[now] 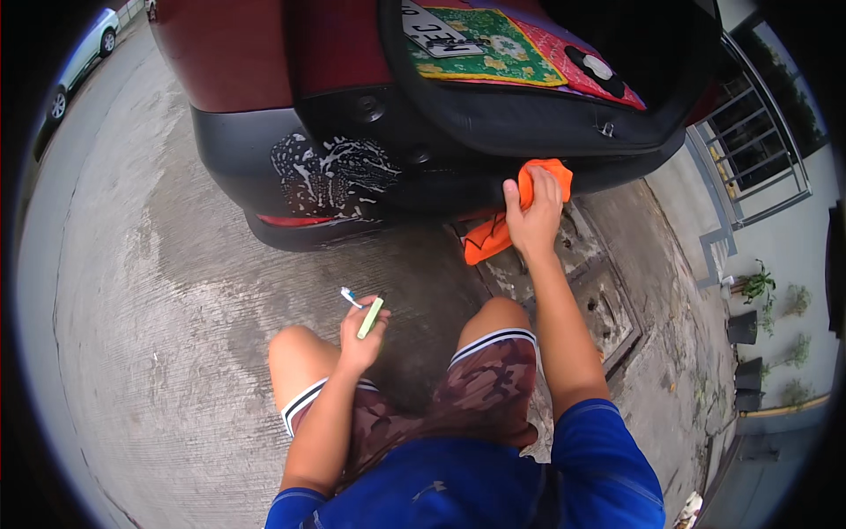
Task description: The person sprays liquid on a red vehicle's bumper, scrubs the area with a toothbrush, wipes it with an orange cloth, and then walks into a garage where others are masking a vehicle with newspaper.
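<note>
My right hand point(534, 215) presses an orange cloth point(547, 173) against the black rear bumper point(456, 188) of a dark red car, below the open boot. A loose end of the cloth hangs beneath the bumper. Over my left knee, my left hand point(360, 340) grips a toothbrush point(350, 297) with a white and blue head and a slim pale green object point(370, 319) whose kind I cannot tell. White foam point(334, 168) streaks the bumper's left part, above a red reflector point(294, 221).
Inside the boot lie a licence plate point(439, 30) and a green patterned cloth point(492, 49). A metal latch striker point(605, 129) sits on the boot sill. Metal-framed covers point(595, 291) lie in the concrete ground at right. Potted plants point(743, 327) line the wall; another car point(82, 56) stands far left.
</note>
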Demonstrator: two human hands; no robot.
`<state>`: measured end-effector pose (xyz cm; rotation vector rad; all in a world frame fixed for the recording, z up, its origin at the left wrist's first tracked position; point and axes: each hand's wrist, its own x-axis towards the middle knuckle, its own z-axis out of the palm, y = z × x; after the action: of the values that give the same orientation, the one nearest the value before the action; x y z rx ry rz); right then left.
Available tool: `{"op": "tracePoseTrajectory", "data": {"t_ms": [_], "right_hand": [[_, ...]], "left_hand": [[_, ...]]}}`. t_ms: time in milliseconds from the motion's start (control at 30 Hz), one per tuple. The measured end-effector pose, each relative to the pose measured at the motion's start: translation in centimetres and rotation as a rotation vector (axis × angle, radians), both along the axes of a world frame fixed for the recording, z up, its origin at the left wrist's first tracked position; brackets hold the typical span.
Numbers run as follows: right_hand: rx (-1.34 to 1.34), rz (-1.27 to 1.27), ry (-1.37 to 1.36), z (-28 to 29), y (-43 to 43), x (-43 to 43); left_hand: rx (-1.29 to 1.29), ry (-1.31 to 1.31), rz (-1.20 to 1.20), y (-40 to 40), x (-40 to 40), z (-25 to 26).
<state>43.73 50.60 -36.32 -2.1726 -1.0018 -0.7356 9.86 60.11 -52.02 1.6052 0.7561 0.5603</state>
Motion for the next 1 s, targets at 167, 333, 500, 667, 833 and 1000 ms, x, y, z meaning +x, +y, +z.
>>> {"op": "tracePoseTrajectory", "data": {"t_ms": [167, 333, 500, 667, 833, 1000], "right_hand": [[-0.111, 0.289, 0.019, 0.9, -2.3, 0.8], [0.343, 0.251, 0.223, -0.7, -0.1, 0.4], [0.354, 0.646, 0.565, -0.8, 7.4, -12.8], [0.075, 0.986, -0.201, 7.8, 17.2, -18.5], [-0.107, 0.776, -0.434, 0.9, 12.2, -12.9], [-0.156, 0.694, -0.318, 1.8, 11.9, -12.8]], "left_hand": [[0.031, -0.013, -0.010, -0.3, 0.3, 0.7], [0.005, -0.017, -0.033, -0.8, 0.7, -0.2], [0.003, -0.029, -0.061, -1.2, 1.0, 0.4], [0.006, -0.013, -0.053, -1.2, 0.7, 0.6], [0.026, -0.022, -0.031, -1.5, 0.0, 1.1], [0.087, -0.041, -0.006, -1.2, -0.1, 0.8]]}}
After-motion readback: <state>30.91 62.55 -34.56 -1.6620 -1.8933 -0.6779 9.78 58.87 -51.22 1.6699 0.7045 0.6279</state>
